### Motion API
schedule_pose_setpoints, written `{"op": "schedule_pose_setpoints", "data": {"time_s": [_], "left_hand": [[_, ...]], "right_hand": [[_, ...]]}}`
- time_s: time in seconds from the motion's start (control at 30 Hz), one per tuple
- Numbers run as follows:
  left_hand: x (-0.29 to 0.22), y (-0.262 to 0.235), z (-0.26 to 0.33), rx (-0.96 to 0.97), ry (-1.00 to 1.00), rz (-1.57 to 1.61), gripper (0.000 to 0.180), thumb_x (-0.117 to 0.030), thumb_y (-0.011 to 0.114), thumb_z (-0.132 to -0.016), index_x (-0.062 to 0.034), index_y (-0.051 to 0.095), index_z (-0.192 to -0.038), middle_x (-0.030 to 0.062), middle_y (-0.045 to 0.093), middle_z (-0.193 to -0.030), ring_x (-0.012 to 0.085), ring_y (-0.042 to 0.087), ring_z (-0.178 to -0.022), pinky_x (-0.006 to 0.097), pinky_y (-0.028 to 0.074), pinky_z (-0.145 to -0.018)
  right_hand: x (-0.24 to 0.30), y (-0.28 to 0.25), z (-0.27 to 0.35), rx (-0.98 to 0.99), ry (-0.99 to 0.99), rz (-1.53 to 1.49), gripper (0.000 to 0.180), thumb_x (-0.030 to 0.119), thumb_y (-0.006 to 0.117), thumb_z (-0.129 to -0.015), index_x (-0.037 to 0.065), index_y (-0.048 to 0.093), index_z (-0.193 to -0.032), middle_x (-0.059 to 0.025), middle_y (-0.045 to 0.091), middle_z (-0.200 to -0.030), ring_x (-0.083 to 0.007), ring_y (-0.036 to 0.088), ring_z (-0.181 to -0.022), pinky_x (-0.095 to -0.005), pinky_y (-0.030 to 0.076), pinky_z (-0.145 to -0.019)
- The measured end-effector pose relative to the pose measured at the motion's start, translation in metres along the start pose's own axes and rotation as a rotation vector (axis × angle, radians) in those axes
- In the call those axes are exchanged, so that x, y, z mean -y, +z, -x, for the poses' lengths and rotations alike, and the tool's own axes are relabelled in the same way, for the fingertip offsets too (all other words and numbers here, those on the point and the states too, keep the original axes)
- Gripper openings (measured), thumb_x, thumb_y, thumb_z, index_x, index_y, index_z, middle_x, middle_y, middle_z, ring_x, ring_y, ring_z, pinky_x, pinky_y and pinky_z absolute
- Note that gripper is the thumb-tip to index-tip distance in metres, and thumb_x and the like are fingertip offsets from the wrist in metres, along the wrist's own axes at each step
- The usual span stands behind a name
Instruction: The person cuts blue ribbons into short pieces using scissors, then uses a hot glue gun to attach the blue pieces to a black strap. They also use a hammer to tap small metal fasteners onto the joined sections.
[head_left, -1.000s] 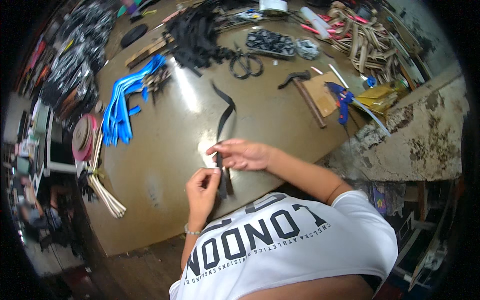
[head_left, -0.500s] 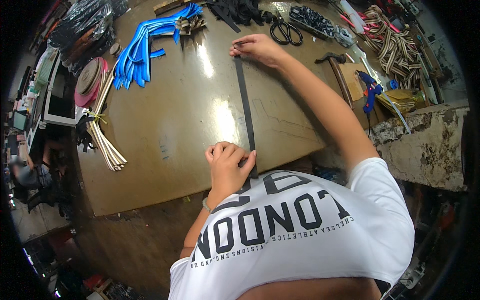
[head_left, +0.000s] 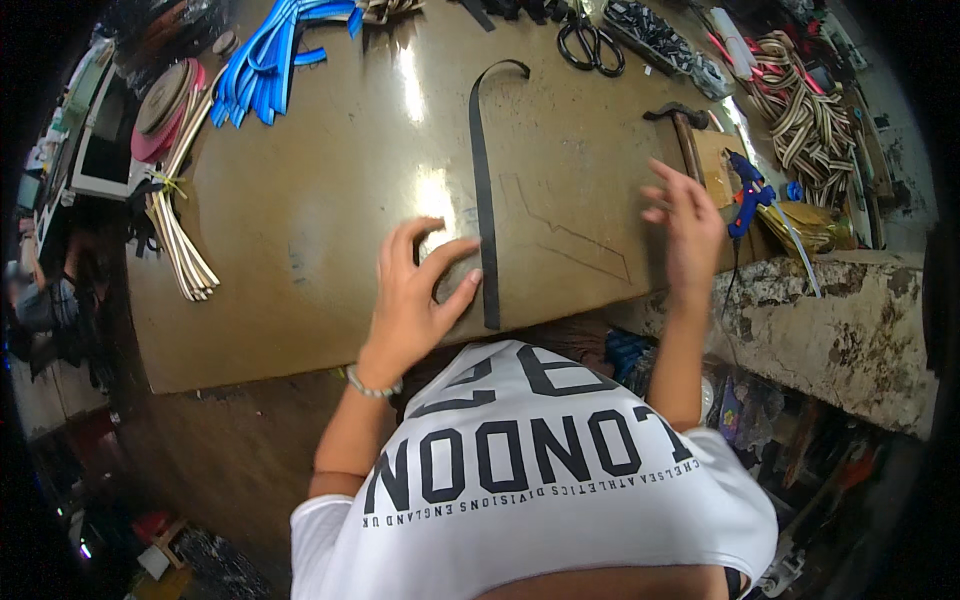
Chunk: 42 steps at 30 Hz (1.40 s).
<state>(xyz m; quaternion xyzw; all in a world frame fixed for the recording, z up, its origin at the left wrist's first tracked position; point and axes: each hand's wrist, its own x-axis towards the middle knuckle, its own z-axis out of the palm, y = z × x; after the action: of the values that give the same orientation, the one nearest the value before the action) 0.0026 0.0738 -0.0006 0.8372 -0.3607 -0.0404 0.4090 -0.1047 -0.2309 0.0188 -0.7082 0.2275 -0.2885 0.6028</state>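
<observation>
A long black strap (head_left: pixel 484 190) lies stretched along the brown worktable (head_left: pixel 330 200), its far end curled over. My left hand (head_left: pixel 418 285) hovers with fingers spread just left of the strap's near end, holding nothing. My right hand (head_left: pixel 686 228) is lifted to the right, fingers apart and empty, near a hammer (head_left: pixel 684 135) and a blue glue gun (head_left: pixel 744 192). An outline is drawn on the table (head_left: pixel 570 232) between strap and right hand.
Blue straps (head_left: pixel 268 62) lie at the far left, with tape rolls (head_left: pixel 160 105) and a bundle of pale strips (head_left: pixel 182 245). Scissors (head_left: pixel 590 42) and black buckles (head_left: pixel 665 45) sit at the far edge. Striped webbing (head_left: pixel 805 120) is piled at right. A worn concrete ledge (head_left: pixel 850 320) borders the table.
My right hand has let go of the strap's far end and drawn back to the right. My left hand has lifted off the strap's near end. The strap now lies flat on the table.
</observation>
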Motion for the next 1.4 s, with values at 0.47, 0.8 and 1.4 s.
{"op": "schedule_pose_setpoints", "data": {"time_s": [0.47,0.8,1.4], "left_hand": [[-0.001,0.004,0.003,0.143,0.081,-0.465,0.06,-0.053,0.073,-0.075,-0.0363,0.06,-0.132,0.0129,0.036,-0.15,0.0405,0.024,-0.142,0.064,0.011,-0.114],[0.002,0.006,0.004,0.094,0.085,-0.44,0.072,-0.057,0.074,-0.071,-0.032,0.056,-0.136,0.0104,0.041,-0.147,0.0385,0.029,-0.14,0.062,0.015,-0.115],[0.003,0.002,0.003,0.094,0.062,-0.359,0.076,-0.058,0.078,-0.064,-0.0327,0.059,-0.132,0.0102,0.04,-0.147,0.0397,0.03,-0.139,0.064,0.016,-0.113]], "right_hand": [[-0.084,-0.169,-0.059,-0.461,-0.165,0.664,0.058,0.04,0.074,-0.087,-0.005,0.055,-0.119,-0.0123,0.067,-0.1,-0.0215,0.065,-0.091,-0.0328,0.05,-0.083],[-0.008,-0.125,-0.065,-0.319,-0.057,1.071,0.045,0.038,0.07,-0.089,-0.001,0.057,-0.107,-0.0123,0.067,-0.09,-0.0169,0.067,-0.075,-0.031,0.051,-0.062],[0.017,0.064,-0.027,0.723,-0.389,0.574,0.048,0.026,0.076,-0.084,0.004,0.047,-0.116,-0.0169,0.067,-0.09,-0.0293,0.068,-0.081,-0.0361,0.051,-0.072]]}}
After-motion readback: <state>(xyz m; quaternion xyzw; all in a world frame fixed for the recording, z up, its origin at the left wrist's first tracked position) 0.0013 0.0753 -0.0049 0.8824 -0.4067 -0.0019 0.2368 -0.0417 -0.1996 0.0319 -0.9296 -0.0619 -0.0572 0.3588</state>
